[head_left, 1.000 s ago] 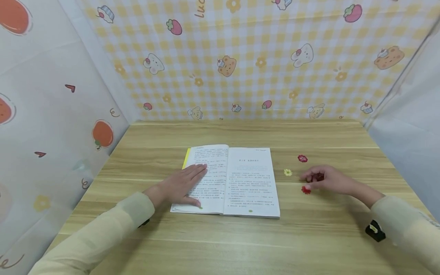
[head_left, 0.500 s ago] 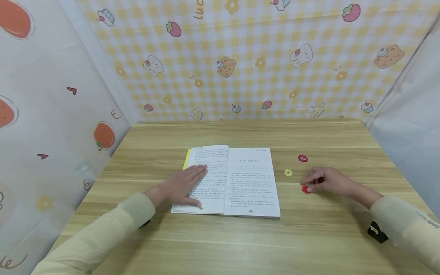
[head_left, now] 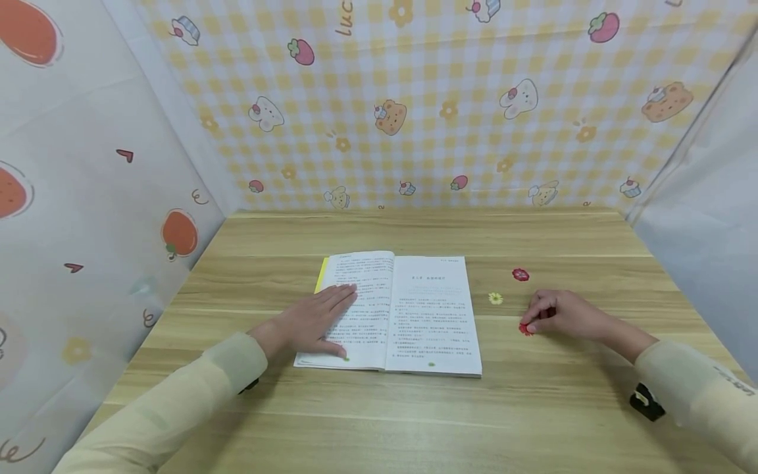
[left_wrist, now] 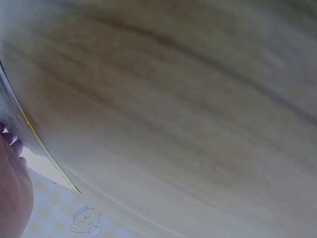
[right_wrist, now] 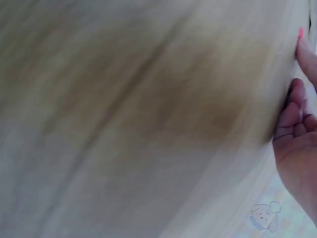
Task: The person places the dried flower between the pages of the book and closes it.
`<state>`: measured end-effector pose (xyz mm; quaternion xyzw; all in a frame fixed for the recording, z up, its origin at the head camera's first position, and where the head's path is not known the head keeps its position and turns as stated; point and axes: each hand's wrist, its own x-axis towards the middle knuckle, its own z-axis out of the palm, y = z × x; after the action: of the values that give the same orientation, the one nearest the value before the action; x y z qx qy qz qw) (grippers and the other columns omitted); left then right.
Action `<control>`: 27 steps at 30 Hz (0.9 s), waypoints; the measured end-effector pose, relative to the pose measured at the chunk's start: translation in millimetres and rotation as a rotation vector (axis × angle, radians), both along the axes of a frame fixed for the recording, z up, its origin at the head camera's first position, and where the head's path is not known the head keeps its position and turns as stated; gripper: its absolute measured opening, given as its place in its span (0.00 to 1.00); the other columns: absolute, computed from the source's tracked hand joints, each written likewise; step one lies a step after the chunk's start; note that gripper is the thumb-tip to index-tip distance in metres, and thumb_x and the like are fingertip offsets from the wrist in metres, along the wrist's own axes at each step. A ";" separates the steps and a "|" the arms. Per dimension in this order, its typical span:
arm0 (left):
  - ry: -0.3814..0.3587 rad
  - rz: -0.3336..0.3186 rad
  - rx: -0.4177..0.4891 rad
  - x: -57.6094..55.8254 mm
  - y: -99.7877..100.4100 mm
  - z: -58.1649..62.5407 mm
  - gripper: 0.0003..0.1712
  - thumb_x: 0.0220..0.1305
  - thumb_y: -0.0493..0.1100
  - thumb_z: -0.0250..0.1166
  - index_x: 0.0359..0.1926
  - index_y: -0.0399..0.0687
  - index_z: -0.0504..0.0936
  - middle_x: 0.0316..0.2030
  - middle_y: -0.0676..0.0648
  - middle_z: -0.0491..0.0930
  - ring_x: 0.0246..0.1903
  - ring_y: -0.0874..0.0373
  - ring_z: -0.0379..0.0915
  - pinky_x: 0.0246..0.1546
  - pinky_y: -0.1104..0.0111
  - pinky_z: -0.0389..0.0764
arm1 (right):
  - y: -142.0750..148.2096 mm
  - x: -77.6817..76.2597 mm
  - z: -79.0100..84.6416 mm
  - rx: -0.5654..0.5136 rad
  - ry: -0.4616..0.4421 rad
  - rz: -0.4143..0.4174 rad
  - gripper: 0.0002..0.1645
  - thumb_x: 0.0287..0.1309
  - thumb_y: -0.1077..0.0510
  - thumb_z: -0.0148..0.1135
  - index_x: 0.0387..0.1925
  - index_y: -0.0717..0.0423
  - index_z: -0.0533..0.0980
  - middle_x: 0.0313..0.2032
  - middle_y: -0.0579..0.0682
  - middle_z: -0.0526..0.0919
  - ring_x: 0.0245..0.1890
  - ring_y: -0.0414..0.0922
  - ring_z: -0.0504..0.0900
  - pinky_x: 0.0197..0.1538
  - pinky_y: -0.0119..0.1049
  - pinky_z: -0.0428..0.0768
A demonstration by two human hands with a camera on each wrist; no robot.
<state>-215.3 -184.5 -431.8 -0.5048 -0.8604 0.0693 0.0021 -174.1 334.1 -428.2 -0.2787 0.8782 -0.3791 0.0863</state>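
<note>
An open book (head_left: 432,316) with printed pages lies on the wooden table. My left hand (head_left: 316,321) rests flat on its left page, fingers straight and thumb spread near the lower edge. To the right of the book, my right hand (head_left: 559,313) pinches a small red flower (head_left: 524,330) between thumb and fingers, close to the tabletop. In the right wrist view a bit of the red flower (right_wrist: 300,32) shows at the thumb tip. A pale yellow flower (head_left: 495,298) and a darker red flower (head_left: 520,274) lie beyond that hand.
The wooden table (head_left: 379,421) ends at a yellow checked cloth (head_left: 432,151) behind it. A white printed cloth (head_left: 89,217) hangs at the left, a pale one (head_left: 710,224) at the right. Black devices sit under both wrists.
My right thumb has come in to the red flower and, with the fingers, now pinches it. The left hand stays on the page; the other two flowers lie where they were.
</note>
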 end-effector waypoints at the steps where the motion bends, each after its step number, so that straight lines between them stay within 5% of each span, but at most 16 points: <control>1: -0.001 0.002 -0.001 0.0 -0.1 0.0 0.63 0.59 0.80 0.43 0.74 0.32 0.47 0.74 0.36 0.44 0.73 0.46 0.39 0.72 0.61 0.43 | -0.6 -0.3 0.7 0.002 -0.016 -0.002 0.05 0.50 0.63 0.72 0.33 0.55 0.87 0.31 0.45 0.79 0.30 0.36 0.75 0.30 0.28 0.76; 14: -0.002 0.010 -0.013 0.6 0.6 1.0 0.63 0.59 0.80 0.43 0.74 0.32 0.46 0.75 0.37 0.44 0.74 0.47 0.38 0.72 0.61 0.42 | -2.5 0.9 8.8 -0.016 -0.137 -0.004 0.02 0.54 0.64 0.69 0.29 0.54 0.84 0.32 0.49 0.79 0.31 0.36 0.74 0.33 0.28 0.76; 27: 0.010 0.012 -0.011 -0.2 0.2 -0.7 0.63 0.59 0.81 0.43 0.75 0.33 0.46 0.75 0.38 0.44 0.74 0.48 0.39 0.72 0.62 0.43 | -2.7 -0.4 15.5 -0.122 -0.450 -0.157 0.13 0.62 0.57 0.64 0.40 0.65 0.80 0.37 0.52 0.85 0.35 0.41 0.78 0.39 0.34 0.79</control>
<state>-215.4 -184.3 -432.5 -0.4993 -0.8630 0.0767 0.0031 -174.5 331.4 -412.7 -0.1227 0.8314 -0.4893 0.2330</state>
